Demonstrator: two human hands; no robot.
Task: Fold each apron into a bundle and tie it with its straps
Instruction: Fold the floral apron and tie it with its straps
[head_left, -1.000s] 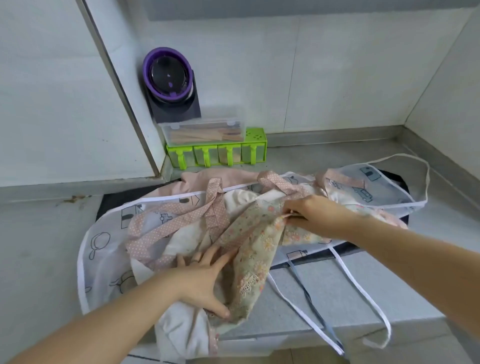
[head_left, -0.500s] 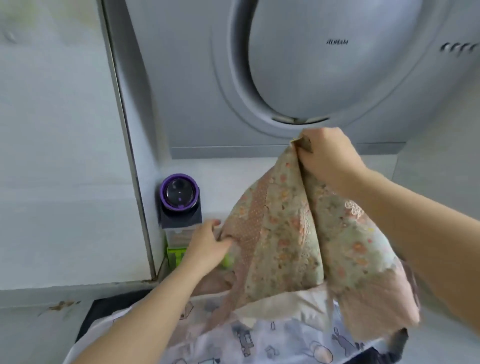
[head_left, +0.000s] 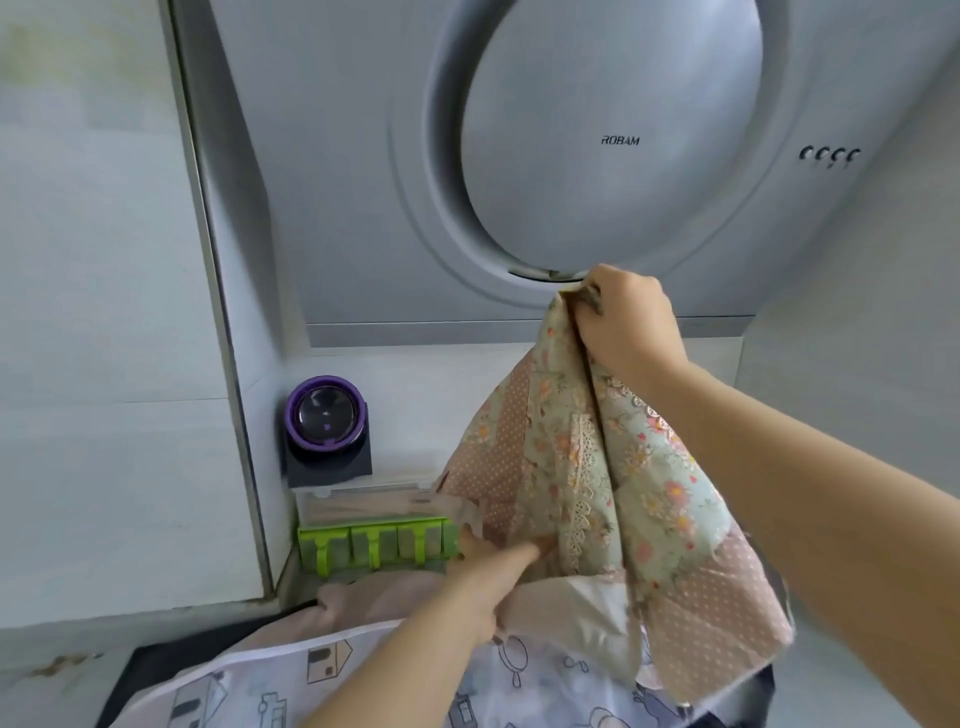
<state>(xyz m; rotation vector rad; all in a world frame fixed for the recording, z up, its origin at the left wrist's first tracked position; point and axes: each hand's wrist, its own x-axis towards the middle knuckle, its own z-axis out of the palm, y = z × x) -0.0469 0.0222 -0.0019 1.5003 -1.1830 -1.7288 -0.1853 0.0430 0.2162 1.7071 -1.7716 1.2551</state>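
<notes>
Your right hand is raised high on the right, its fingers curled tight around the top corner of the floral apron. The apron hangs from it in a loose cone of soft green flowered cotton, pink dotted panels and a lace strip. Your left hand reaches low into the apron's left edge; I cannot tell whether it pinches the cloth. On the near counter beneath lies a white printed apron.

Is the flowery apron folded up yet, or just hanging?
Not folded, hanging. The right hand grips the flowery apron by its top, held high; the cloth drapes loosely down to the left hand.
</notes>
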